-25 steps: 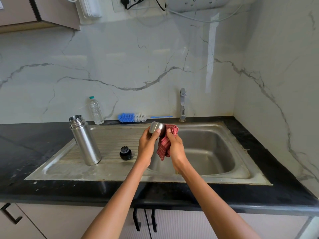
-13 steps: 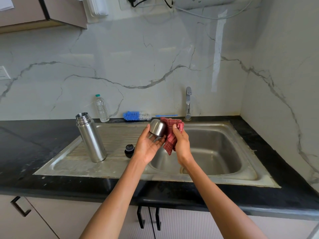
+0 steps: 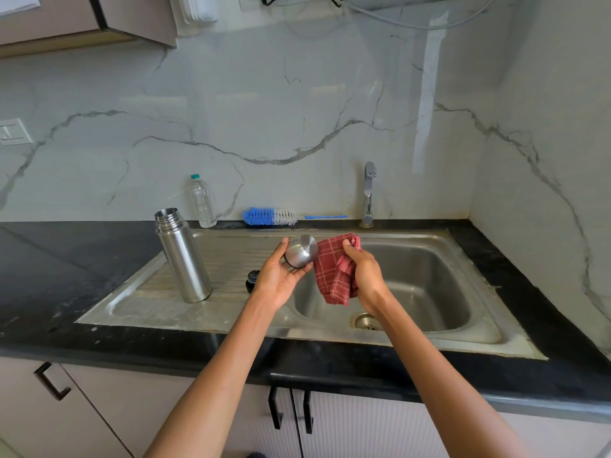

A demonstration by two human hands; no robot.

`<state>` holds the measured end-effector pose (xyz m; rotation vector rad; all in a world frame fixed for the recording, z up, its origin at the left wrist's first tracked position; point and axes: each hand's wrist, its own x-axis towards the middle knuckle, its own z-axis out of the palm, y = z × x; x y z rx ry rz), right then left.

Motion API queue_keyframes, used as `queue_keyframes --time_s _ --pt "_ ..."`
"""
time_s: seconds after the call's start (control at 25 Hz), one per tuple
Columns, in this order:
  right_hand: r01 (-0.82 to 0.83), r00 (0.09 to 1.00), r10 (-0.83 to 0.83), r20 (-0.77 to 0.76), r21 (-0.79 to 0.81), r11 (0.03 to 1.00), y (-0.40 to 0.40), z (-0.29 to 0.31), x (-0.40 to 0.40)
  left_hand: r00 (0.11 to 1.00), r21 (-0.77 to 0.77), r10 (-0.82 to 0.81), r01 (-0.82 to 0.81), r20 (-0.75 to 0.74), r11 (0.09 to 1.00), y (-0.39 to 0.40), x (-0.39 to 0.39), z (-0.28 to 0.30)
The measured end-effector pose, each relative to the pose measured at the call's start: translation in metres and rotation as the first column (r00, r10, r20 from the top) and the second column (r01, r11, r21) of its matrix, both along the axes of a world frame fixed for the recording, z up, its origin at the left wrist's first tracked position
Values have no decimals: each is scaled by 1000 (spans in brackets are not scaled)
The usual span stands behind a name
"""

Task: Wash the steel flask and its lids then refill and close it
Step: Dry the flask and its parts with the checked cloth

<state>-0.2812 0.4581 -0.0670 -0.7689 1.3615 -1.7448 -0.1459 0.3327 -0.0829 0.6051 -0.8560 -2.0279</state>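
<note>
The steel flask [image 3: 183,256] stands upright and uncapped on the sink's draining board [image 3: 224,256]. My left hand [image 3: 279,276] cradles the steel cup lid [image 3: 301,250], its closed end turned toward me, above the edge of the basin. My right hand [image 3: 362,276] grips a red checked cloth [image 3: 334,271] that hangs right beside the lid and touches its side. A small black inner lid [image 3: 252,280] rests on the draining board, partly hidden behind my left wrist.
A blue and white bottle brush [image 3: 269,217] and a small plastic water bottle [image 3: 202,201] sit against the marble back wall. The tap [image 3: 368,193] stands behind the basin [image 3: 413,285]. Black counter [image 3: 66,259] surrounds the sink.
The lid has turned in my left hand so its closed end faces me. The cloth has slid off the lid's end to its right side and hangs lower.
</note>
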Motion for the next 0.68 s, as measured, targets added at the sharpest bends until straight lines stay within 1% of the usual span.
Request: queue_keyframes --time_s 0.12,0.2,0.32,0.4,0.56,0.68 --pt "1 987 5 159 -35 999 7 -1 -10 993 84 96 -91 -62 992 -6 2 3" --pt "37 965 -20 260 -57 998 3 -3 -12 981 131 164 -150 -102 980 -12 4 6" --pt "67 958 -62 279 -11 998 -9 -11 -12 973 149 191 -171 -133 974 -24 11 11" --pt "68 955 -72 289 22 997 -17 -19 -11 977 127 187 -173 -107 977 -34 17 14" --pt "71 946 -77 314 29 997 -31 -23 -6 981 73 191 -189 -23 979 -52 26 24" --pt "79 937 -85 338 32 996 -51 -23 2 976 19 182 -185 122 982 -67 30 30"
